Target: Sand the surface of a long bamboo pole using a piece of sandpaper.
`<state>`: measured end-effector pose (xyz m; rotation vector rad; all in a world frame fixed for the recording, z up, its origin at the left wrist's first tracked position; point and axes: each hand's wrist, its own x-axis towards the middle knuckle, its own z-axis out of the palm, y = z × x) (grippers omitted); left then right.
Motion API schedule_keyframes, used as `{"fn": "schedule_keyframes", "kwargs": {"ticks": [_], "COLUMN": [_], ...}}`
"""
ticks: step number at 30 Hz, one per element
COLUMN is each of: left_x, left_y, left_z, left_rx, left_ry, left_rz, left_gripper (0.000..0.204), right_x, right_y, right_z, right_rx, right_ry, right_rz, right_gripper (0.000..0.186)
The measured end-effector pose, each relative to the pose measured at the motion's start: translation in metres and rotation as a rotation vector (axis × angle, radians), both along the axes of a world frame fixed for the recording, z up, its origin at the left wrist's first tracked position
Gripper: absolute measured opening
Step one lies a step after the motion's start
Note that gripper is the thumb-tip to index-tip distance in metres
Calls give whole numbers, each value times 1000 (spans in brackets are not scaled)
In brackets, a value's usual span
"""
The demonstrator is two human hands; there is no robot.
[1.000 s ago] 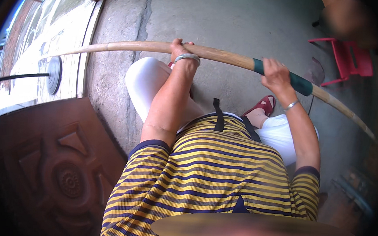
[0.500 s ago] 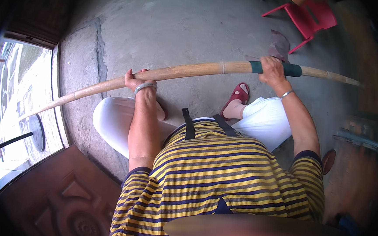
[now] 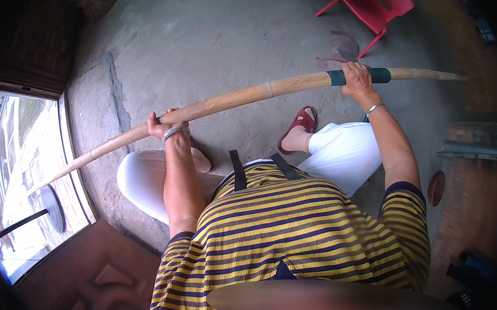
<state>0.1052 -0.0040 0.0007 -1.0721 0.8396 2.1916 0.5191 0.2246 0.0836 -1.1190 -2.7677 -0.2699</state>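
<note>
A long pale bamboo pole (image 3: 229, 101) crosses in front of me, slanting from the doorway at the lower left up to the far right. A dark green wrap (image 3: 381, 75) covers a stretch of its right part. My right hand (image 3: 357, 81) is closed around the pole at this wrap, with a silver bangle on the wrist. Farther left, my left hand (image 3: 168, 128) grips the pole from the near side, thumb and fingertips showing at its far edge. That wrist also wears a bangle. The pole's left end thins toward a grey disc (image 3: 53, 208) on a black bar.
Beyond my right hand, a red plastic chair (image 3: 365, 12) stands on the cracked concrete floor (image 3: 210, 43). A crumpled purplish sheet (image 3: 344, 47) lies near it. A carved brown door (image 3: 102, 266) is at the lower left, beside the bright doorway (image 3: 30, 140). Wooden furniture (image 3: 469, 211) lines the right.
The pole now slants more, its left part and my left hand lower in the picture, its right part slightly higher. The room has shifted in view. Both hands keep their hold.
</note>
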Motion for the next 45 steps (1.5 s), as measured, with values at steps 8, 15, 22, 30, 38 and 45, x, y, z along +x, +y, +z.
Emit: {"fn": "schedule_keyframes", "kwargs": {"ticks": [8, 15, 22, 30, 38, 45], "left_x": [9, 2, 2, 1, 3, 6], "left_y": [8, -1, 7, -4, -2, -3], "left_z": [10, 10, -5, 2, -9, 3], "left_rx": [-73, -31, -75, -80, -57, -55], "left_ry": [-26, -32, 37, 60, 82, 58], "left_rz": [32, -57, -14, -59, -8, -56], "left_gripper": [26, 26, 26, 30, 26, 26], "right_x": [-167, 11, -139, 12, -142, -116], "right_y": [-97, 1, -85, 5, -83, -64], "right_z": [-34, -1, -37, -10, -33, -24], "right_rx": [-62, -13, -74, 9, -126, -323], "right_ry": [76, -56, 70, -64, 48, 4], "right_rz": [367, -73, 245, -42, 370, 263], "right_gripper": [22, 32, 25, 35, 22, 34]}}
